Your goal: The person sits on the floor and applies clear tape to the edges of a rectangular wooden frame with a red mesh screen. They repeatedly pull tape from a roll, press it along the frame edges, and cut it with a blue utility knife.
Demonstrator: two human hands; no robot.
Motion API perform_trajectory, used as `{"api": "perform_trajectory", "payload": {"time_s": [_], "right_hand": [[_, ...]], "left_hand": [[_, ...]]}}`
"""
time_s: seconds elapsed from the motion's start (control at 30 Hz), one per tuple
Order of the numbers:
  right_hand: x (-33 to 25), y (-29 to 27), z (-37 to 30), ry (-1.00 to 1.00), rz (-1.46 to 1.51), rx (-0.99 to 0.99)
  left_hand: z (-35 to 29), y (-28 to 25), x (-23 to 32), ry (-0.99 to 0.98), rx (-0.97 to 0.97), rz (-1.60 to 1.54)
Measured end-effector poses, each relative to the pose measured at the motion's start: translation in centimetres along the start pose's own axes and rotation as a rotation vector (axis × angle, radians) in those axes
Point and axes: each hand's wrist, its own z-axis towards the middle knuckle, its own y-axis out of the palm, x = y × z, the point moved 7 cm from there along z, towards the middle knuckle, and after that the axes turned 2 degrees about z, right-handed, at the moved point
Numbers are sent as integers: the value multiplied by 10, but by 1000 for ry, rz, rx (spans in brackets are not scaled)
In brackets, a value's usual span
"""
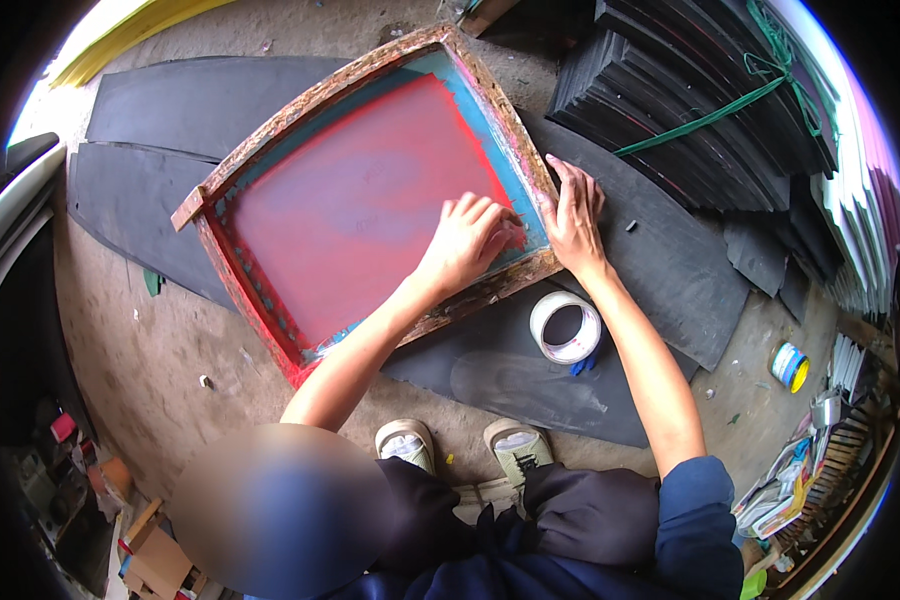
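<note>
Locate the printing screen (485, 293) in the upper centre of the frame: a worn wooden rectangle, set at a slant, with its mesh (360, 190) stretched inside it. Note that the mesh is coated with a hazy red-grey layer, bordered by brighter red and, toward the wood, by blue. Your left hand (467, 237) is over the lower right corner of the mesh, its fingers curled inward; whether they are clamped on anything cannot be told, as the fingertips are hidden. Your right hand (575, 228) is at the outer right side of the wood, its fingers extended and apart, its thumb against the edge. Directly below that corner, a roll of white tape (570, 354) lies on a dark sheet (530, 405), with a small blue piece (584, 366) just beside it. A second dark sheet (660, 250) extends to the right of your right hand, and further dark panels (135, 190) lie under and left of the screen. At upper right, a stack of black sheets (660, 105) is tied with green cord (670, 134). A small tub (790, 366) with a yellow end lies on the concrete floor (170, 340) at lower right.
</note>
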Motion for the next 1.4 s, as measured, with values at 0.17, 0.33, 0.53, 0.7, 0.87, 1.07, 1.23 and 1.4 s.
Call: {"api": "perform_trajectory", "payload": {"time_s": [0.17,0.33,0.53,0.7,0.87,1.07,1.23,1.4], "right_hand": [[-2,-1,0,4,0,9],[-3,-1,1,0,-4,8],[-2,-1,1,6,-6,21],[-2,-2,1,16,0,9],[-1,-2,0,24,-5,8],[-1,-1,0,21,-13,13],[-1,-3,1,19,-20,12],[-2,-3,1,23,-22,12]], "left_hand": [[16,10,-1,-113,123,223],[20,15,-4,-223,226,210],[21,20,-9,-230,203,220],[18,15,-3,-141,163,259],[6,0,6,62,13,-201],[-11,19,30,-158,-90,-519],[-16,20,38,-117,-156,-486],[-24,20,22,-205,-87,-756]]}}
